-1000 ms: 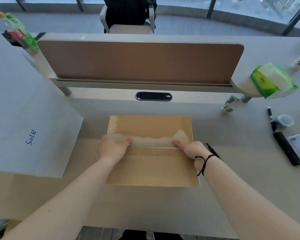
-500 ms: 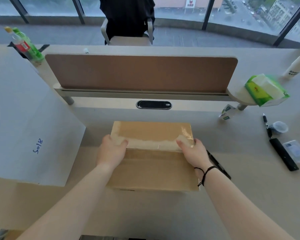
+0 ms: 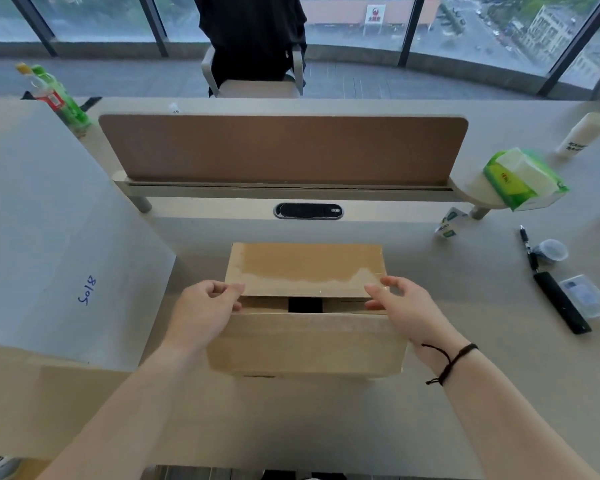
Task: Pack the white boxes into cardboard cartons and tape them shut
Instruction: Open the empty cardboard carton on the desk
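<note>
A brown cardboard carton [image 3: 305, 341] lies on the desk right in front of me. Its far flap [image 3: 305, 268] carries a ragged strip of clear tape [image 3: 326, 281] and is raised a little from the near flap. The narrow gap between them shows a dark interior. My left hand [image 3: 205, 306] pinches the far flap's left corner, thumb on top and fingers curled under. At the right corner my right hand [image 3: 406, 306], with a black cord on its wrist, holds the flap the same way. I see no white boxes.
A large grey sheet marked in blue ink [image 3: 49, 254] covers the desk at left. A brown desk divider [image 3: 281, 150] stands behind the carton. To the right lie a green tissue pack [image 3: 520, 178], a pen [image 3: 527, 244], a small cup [image 3: 551, 251], a black bar-shaped tool [image 3: 561, 303] and a clear case [image 3: 586, 296].
Both hands went from pressing along the taped seam to gripping the far flap's corners. The flap has lifted and a dark gap has opened between the flaps.
</note>
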The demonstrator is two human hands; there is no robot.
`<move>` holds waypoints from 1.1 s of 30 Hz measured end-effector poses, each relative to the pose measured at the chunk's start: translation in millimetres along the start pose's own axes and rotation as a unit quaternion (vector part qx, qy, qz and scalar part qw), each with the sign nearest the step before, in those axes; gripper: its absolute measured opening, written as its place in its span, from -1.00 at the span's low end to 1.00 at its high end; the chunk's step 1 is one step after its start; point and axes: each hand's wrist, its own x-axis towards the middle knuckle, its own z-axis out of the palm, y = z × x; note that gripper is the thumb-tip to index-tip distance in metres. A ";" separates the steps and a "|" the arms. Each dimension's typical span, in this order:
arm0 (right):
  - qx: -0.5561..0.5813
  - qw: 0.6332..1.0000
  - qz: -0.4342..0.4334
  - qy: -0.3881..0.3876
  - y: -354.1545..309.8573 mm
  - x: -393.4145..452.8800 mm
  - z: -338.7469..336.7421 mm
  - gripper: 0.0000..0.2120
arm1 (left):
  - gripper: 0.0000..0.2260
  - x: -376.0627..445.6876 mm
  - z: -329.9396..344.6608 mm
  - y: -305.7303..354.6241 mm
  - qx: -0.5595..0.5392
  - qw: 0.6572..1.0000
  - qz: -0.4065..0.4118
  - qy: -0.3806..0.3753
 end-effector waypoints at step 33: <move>-0.492 0.802 -0.326 -0.094 81.4 -24.1 75.2 -0.45 | -0.43 -34.3 78.0 -84.7 0.455 0.840 0.280 -0.100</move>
